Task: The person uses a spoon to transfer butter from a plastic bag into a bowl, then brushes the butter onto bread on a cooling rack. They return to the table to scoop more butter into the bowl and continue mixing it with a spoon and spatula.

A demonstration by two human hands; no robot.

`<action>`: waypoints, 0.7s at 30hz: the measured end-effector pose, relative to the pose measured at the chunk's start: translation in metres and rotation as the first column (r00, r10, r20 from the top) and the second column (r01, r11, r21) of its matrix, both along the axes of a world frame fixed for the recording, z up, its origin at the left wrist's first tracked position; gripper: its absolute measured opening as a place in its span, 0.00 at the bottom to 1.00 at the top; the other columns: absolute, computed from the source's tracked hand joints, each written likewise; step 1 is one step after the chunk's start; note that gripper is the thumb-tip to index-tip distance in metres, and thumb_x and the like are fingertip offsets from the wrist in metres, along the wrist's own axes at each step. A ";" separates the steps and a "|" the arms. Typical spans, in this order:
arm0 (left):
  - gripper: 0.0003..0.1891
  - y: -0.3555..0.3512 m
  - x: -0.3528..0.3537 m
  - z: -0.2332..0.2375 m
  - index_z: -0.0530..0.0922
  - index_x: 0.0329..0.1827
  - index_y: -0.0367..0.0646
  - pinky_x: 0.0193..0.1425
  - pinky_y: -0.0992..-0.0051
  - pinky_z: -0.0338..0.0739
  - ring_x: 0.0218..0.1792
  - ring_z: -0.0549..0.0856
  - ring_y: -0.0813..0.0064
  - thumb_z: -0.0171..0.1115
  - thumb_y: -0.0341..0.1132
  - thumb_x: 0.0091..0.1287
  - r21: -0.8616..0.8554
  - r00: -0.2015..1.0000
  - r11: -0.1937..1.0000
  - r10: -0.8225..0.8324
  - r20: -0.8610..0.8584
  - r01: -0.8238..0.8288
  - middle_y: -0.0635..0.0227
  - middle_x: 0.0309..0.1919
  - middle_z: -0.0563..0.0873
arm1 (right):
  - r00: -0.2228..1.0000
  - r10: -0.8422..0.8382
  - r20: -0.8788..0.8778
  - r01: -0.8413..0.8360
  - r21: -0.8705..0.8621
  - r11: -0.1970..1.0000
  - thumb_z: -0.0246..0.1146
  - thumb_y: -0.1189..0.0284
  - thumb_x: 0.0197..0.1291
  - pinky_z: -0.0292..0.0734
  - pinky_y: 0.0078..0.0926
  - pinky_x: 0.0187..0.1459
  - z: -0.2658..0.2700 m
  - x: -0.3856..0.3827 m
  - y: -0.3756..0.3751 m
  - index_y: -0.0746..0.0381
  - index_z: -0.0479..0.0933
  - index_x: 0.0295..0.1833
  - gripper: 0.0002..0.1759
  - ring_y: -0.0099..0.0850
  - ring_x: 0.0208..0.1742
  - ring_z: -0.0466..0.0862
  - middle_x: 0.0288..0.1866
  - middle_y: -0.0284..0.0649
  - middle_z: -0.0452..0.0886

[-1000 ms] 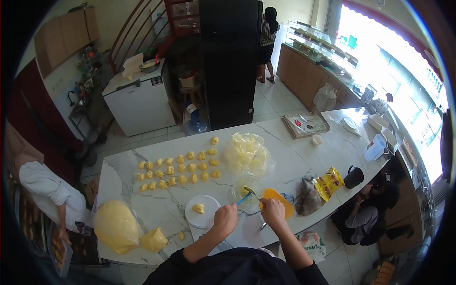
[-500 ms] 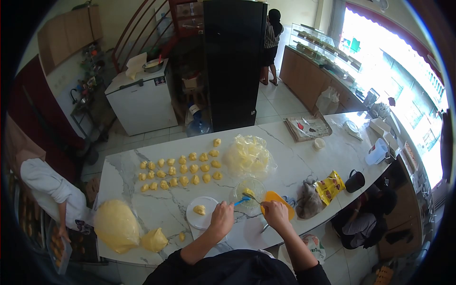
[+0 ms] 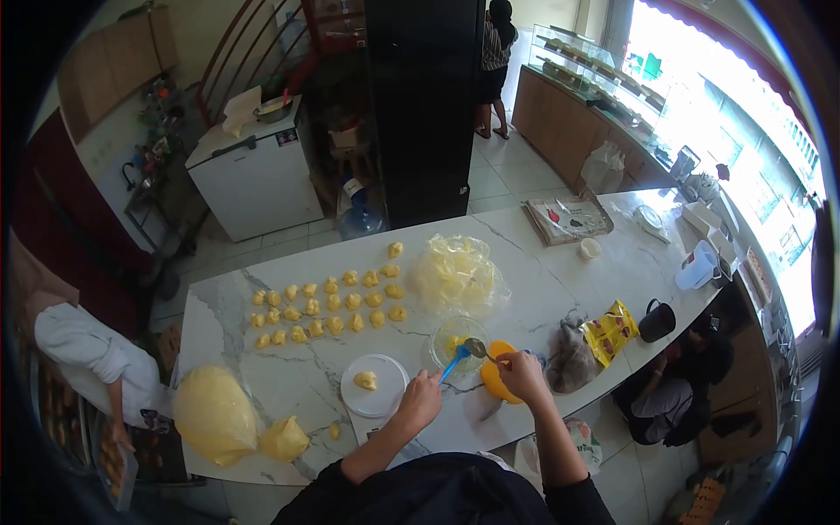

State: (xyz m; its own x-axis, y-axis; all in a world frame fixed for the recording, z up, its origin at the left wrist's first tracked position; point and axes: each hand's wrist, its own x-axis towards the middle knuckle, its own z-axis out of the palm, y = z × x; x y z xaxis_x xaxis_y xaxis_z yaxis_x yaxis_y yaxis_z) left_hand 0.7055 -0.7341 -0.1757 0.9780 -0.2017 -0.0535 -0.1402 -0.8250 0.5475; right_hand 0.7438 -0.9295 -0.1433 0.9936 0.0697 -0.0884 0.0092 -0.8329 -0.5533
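Observation:
My left hand [image 3: 420, 401] is closed around the handle of a blue spatula [image 3: 455, 360]. In my right hand [image 3: 521, 378] is a metal spoon [image 3: 475, 348], its bowl end meeting the spatula's tip. Both tools are over the near right rim of a clear bowl [image 3: 435, 348] with a yellow filling [image 3: 455, 338] in it. Under my right hand an orange bowl [image 3: 499, 385] stands on the table. Left of my left hand, one lump of dough [image 3: 366, 380] lies on a round white plate [image 3: 385, 402].
Several dough lumps [image 3: 334, 325] stand in rows on the marble table [image 3: 525, 289]. Beyond the clear bowl lies a plastic bag [image 3: 459, 276]; bagged dough [image 3: 214, 416] sits at left. A yellow packet [image 3: 611, 332] and dark mug [image 3: 656, 322] are at right. Co-workers are at left, right and back.
The metal spoon has risen and turned against the blue spatula, both nearer the bowl's rim. My right hand moved slightly right and up; the orange bowl shows shifted and more upright.

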 end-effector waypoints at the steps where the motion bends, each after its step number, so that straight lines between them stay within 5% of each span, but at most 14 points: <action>1: 0.17 0.000 0.000 0.000 0.67 0.47 0.37 0.37 0.68 0.71 0.31 0.75 0.58 0.50 0.31 0.53 -0.032 0.999 0.999 -0.035 -0.022 0.034 0.51 0.31 0.72 | 0.995 0.021 -0.096 -0.011 0.101 0.995 0.55 0.70 0.46 0.72 0.29 0.29 -0.002 0.004 -0.004 0.64 0.74 0.39 0.14 0.38 0.27 0.78 0.24 0.48 0.77; 2: 0.22 -0.001 0.001 0.001 0.64 0.52 0.39 0.37 0.69 0.71 0.30 0.76 0.59 0.53 0.34 0.53 -0.066 0.997 0.996 -0.068 -0.040 0.066 0.51 0.34 0.71 | 0.995 0.021 -0.094 -0.012 0.100 0.995 0.55 0.70 0.46 0.72 0.29 0.29 -0.002 0.005 -0.008 0.64 0.74 0.39 0.14 0.38 0.27 0.78 0.24 0.48 0.77; 4: 0.25 0.002 0.004 0.003 0.61 0.54 0.39 0.37 0.70 0.71 0.30 0.76 0.61 0.54 0.37 0.53 -0.159 0.990 0.985 -0.091 -0.110 0.073 0.51 0.35 0.71 | 0.945 -0.048 -0.322 0.233 0.566 0.790 0.53 0.64 0.52 0.72 0.19 0.27 0.001 0.007 -0.016 0.69 0.67 0.46 0.20 0.27 0.20 0.77 0.25 0.42 0.77; 6: 0.29 0.007 0.010 0.007 0.57 0.56 0.40 0.38 0.72 0.71 0.30 0.76 0.63 0.55 0.41 0.54 -0.252 0.978 0.965 -0.119 -0.174 0.073 0.51 0.37 0.71 | 0.940 -0.002 -0.340 0.238 0.655 0.717 0.48 0.62 0.56 0.73 0.17 0.27 -0.004 0.007 -0.025 0.69 0.61 0.52 0.24 0.27 0.22 0.77 0.29 0.45 0.77; 8: 0.34 0.012 0.020 0.015 0.51 0.58 0.37 0.48 0.66 0.66 0.44 0.72 0.52 0.53 0.47 0.54 -0.413 0.891 0.911 -0.187 -0.413 0.000 0.45 0.45 0.68 | 0.904 0.024 -0.426 0.367 0.805 0.466 0.49 0.58 0.55 0.73 0.19 0.28 -0.011 0.005 -0.033 0.69 0.59 0.53 0.28 0.29 0.28 0.77 0.35 0.47 0.75; 9: 0.34 0.016 0.026 0.015 0.51 0.58 0.37 0.48 0.66 0.66 0.44 0.72 0.52 0.53 0.47 0.54 -0.416 0.894 0.909 -0.185 -0.409 -0.002 0.45 0.45 0.68 | 0.906 0.027 -0.423 0.362 0.805 0.470 0.49 0.58 0.55 0.73 0.19 0.28 -0.016 0.006 -0.040 0.69 0.59 0.53 0.28 0.29 0.28 0.77 0.35 0.47 0.75; 11: 0.33 0.025 0.047 0.010 0.53 0.58 0.37 0.48 0.66 0.65 0.45 0.71 0.54 0.52 0.47 0.54 -0.194 0.992 0.979 0.036 -0.117 -0.059 0.46 0.45 0.69 | 0.887 0.020 -0.461 0.419 0.822 0.387 0.47 0.54 0.55 0.72 0.23 0.35 -0.025 0.015 -0.056 0.68 0.58 0.54 0.30 0.30 0.34 0.76 0.39 0.47 0.73; 13: 0.32 0.038 0.085 0.002 0.53 0.57 0.36 0.50 0.66 0.64 0.46 0.71 0.55 0.51 0.47 0.55 -0.329 0.992 0.936 0.112 -0.054 -0.124 0.47 0.45 0.70 | 0.891 -0.042 -0.453 0.435 0.821 0.370 0.45 0.55 0.56 0.72 0.26 0.37 -0.028 0.036 -0.065 0.67 0.58 0.53 0.29 0.31 0.37 0.75 0.40 0.47 0.73; 15: 0.30 0.042 0.130 0.005 0.55 0.56 0.36 0.50 0.65 0.64 0.45 0.71 0.54 0.50 0.45 0.55 -0.463 0.957 0.841 0.204 -0.207 -0.280 0.46 0.46 0.69 | 0.889 -0.129 -0.438 0.455 0.823 0.340 0.46 0.56 0.56 0.71 0.29 0.40 -0.039 0.066 -0.069 0.67 0.58 0.53 0.27 0.33 0.40 0.74 0.42 0.47 0.72; 21: 0.29 0.029 0.242 -0.045 0.56 0.55 0.37 0.45 0.68 0.69 0.42 0.74 0.55 0.52 0.37 0.49 -0.290 0.893 0.844 0.435 -0.119 -0.450 0.47 0.44 0.72 | 0.829 -0.140 -0.541 0.543 0.721 0.429 0.56 0.66 0.49 0.73 0.26 0.33 -0.083 0.145 -0.034 0.68 0.63 0.48 0.23 0.33 0.34 0.75 0.34 0.41 0.72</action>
State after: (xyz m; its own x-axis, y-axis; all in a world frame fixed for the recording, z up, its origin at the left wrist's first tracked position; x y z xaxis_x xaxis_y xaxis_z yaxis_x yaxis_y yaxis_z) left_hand 0.9472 -0.7047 -0.2205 0.9651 0.2383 -0.1088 0.2322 -0.5863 0.7761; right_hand 0.8891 -0.9630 -0.2263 0.8502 -0.0303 -0.5256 -0.5176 0.1348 -0.8449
